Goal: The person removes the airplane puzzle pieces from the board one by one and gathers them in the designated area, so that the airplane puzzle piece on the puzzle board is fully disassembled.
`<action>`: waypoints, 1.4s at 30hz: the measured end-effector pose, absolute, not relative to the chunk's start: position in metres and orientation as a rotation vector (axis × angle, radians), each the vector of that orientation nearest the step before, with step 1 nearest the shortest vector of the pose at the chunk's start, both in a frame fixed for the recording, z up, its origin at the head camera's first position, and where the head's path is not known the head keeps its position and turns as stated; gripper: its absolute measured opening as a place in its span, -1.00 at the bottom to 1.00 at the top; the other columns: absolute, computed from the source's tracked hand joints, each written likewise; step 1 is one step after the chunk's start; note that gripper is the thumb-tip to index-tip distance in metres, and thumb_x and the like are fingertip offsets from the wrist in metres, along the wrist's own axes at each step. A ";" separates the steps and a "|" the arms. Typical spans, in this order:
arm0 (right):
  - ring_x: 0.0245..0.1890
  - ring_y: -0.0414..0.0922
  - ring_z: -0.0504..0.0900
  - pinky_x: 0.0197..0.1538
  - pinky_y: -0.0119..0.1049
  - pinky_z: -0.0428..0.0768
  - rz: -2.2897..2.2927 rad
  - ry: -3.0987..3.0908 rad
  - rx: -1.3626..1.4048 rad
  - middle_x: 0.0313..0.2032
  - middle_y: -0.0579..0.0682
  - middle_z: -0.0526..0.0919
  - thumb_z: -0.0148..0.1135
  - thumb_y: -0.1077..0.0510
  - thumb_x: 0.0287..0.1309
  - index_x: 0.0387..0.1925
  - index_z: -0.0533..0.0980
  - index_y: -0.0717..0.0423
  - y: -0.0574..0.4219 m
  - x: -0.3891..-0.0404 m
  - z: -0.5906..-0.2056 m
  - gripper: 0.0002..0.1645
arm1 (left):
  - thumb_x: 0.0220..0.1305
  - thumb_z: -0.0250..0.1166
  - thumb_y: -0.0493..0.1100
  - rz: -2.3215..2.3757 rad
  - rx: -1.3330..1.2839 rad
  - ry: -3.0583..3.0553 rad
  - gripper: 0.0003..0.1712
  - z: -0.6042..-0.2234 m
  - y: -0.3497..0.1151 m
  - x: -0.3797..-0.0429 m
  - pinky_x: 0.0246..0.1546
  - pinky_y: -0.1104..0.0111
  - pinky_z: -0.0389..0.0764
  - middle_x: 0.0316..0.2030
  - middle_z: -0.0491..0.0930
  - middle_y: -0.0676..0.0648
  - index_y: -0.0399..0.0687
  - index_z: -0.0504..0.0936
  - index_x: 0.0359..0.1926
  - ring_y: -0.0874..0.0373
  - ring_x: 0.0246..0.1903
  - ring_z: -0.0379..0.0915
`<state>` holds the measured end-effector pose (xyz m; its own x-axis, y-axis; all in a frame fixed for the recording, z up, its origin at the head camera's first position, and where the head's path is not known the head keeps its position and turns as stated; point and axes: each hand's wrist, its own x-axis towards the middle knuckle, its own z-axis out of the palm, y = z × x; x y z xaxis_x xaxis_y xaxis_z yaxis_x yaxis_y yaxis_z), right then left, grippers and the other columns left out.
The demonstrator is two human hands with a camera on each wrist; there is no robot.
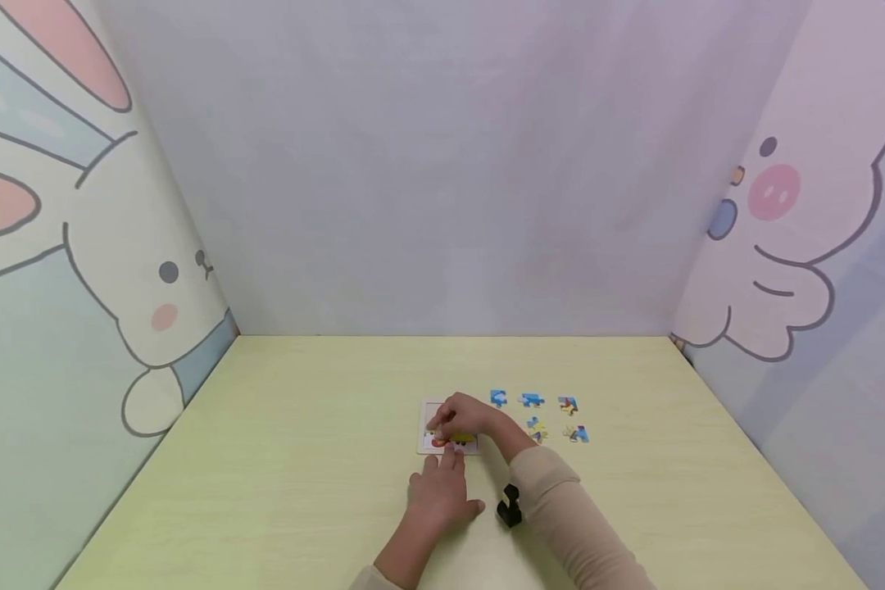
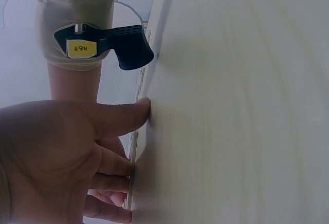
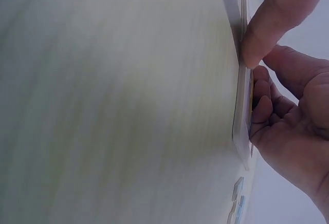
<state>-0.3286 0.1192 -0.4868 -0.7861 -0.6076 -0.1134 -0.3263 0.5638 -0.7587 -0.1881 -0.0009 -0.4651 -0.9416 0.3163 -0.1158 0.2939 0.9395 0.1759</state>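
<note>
A small jigsaw puzzle in a pale frame tray (image 1: 421,442) lies on the table, partly covered by my hands. My left hand (image 1: 439,494) is spread at its near side, fingertips on the tray's near edge and thumb out to the side. In the left wrist view those straight fingers (image 2: 114,168) touch the edge. My right hand (image 1: 466,415) reaches over the tray from the right. The right wrist view shows its fingers (image 3: 263,110) bent down onto the puzzle, the thumb tip partly behind a left finger; whether they pinch a piece is hidden.
Several loose jigsaw pieces, among them a blue one (image 1: 531,400) and a yellow one (image 1: 536,428), lie right of the tray. A black wrist device (image 1: 510,506) sits at the right sleeve. A grey wall (image 1: 450,205) stands behind the table (image 1: 302,426).
</note>
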 end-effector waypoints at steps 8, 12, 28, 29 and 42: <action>-0.51 -0.25 0.51 -0.36 -0.41 0.51 -1.110 2.443 -0.703 -0.45 -0.11 0.70 0.31 0.34 0.21 -0.20 0.73 0.20 0.114 -0.328 -0.486 -0.84 | 0.14 0.40 0.29 0.282 0.452 2.924 -0.04 -0.468 -0.004 -0.191 -0.02 -0.13 0.50 0.41 0.31 -0.14 -0.21 0.41 0.38 -0.16 0.30 0.27; -0.51 -0.23 0.49 -0.34 -0.40 0.49 -1.150 2.428 -0.680 -0.51 -0.12 0.63 0.28 0.35 0.22 -0.26 0.72 0.19 0.111 -0.326 -0.485 -0.87 | 0.14 0.41 0.28 0.296 0.445 2.913 -0.05 -0.468 -0.006 -0.191 -0.01 -0.15 0.49 0.41 0.31 -0.14 -0.21 0.42 0.38 -0.17 0.32 0.25; -0.43 -0.15 0.51 -0.29 -0.32 0.50 -1.392 2.303 -0.573 -0.36 -0.01 0.64 0.15 0.38 0.26 -0.04 0.56 0.28 0.121 -0.325 -0.483 -0.76 | 0.13 0.42 0.26 0.312 0.456 2.914 -0.06 -0.469 -0.005 -0.191 -0.02 -0.17 0.48 0.40 0.32 -0.15 -0.21 0.42 0.37 -0.18 0.30 0.25; -0.43 -0.15 0.50 -0.29 -0.32 0.49 -1.412 2.300 -0.558 -0.34 -0.01 0.64 0.13 0.38 0.27 -0.04 0.55 0.28 0.123 -0.325 -0.484 -0.76 | 0.12 0.42 0.26 0.309 0.457 2.917 -0.06 -0.469 -0.005 -0.191 -0.03 -0.16 0.49 0.39 0.32 -0.14 -0.20 0.42 0.37 -0.18 0.30 0.26; -0.43 -0.15 0.48 -0.30 -0.32 0.49 -1.455 2.293 -0.549 -0.35 -0.06 0.64 0.16 0.32 0.28 -0.11 0.60 0.26 0.130 -0.328 -0.487 -0.81 | 0.13 0.42 0.25 0.318 0.449 2.931 -0.06 -0.470 -0.001 -0.189 -0.11 -0.08 0.53 0.40 0.31 -0.14 -0.21 0.41 0.38 -0.15 0.26 0.27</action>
<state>-0.3278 0.1304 -0.4873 -0.8562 -0.5071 -0.0987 -0.1265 0.3912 -0.9116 -0.1888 -0.0011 -0.4702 -0.9422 0.3112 -0.1237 0.2775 0.9323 0.2319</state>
